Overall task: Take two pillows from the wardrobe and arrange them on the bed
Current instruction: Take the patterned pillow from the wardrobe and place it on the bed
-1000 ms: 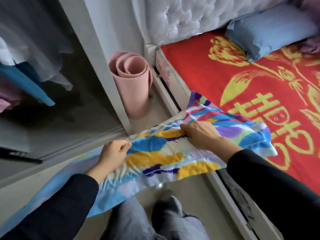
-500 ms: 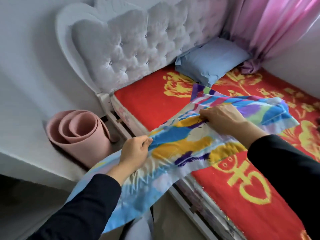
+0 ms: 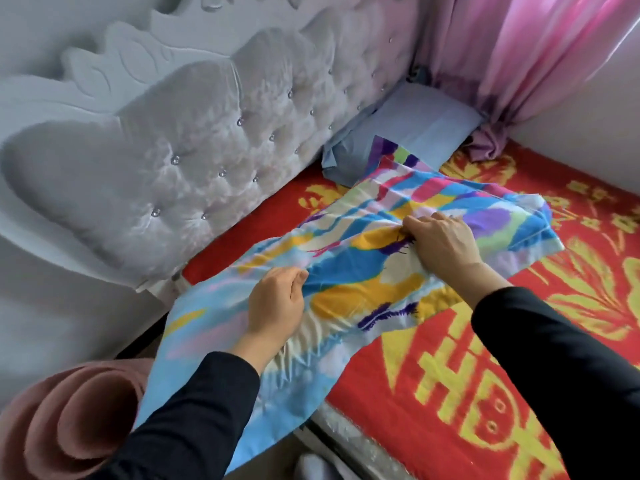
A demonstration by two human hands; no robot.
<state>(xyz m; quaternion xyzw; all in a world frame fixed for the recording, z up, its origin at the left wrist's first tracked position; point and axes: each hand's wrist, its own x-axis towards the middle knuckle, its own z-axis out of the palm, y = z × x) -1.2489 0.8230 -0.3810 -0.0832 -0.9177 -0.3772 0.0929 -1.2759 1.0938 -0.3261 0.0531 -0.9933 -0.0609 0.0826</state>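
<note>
I hold a flat, multicoloured pillow (image 3: 353, 271) with blue, yellow, pink and purple patches over the near-left corner of the bed (image 3: 450, 393), which has a red cover with yellow patterns. My left hand (image 3: 277, 303) pinches its near edge. My right hand (image 3: 440, 240) grips the fabric further right. The pillow's far end reaches over the red cover toward a plain light-blue pillow (image 3: 415, 129) that lies at the head of the bed in the far corner, against the headboard.
A grey tufted headboard (image 3: 207, 150) runs along the left. Pink curtains (image 3: 519, 57) hang at the far right corner. A rolled pink mat (image 3: 69, 424) stands on the floor at bottom left beside the bed frame.
I have turned from the wardrobe to the bed. Both hands have carried the multicoloured pillow forward over the red cover, nearer the headboard and the blue pillow.
</note>
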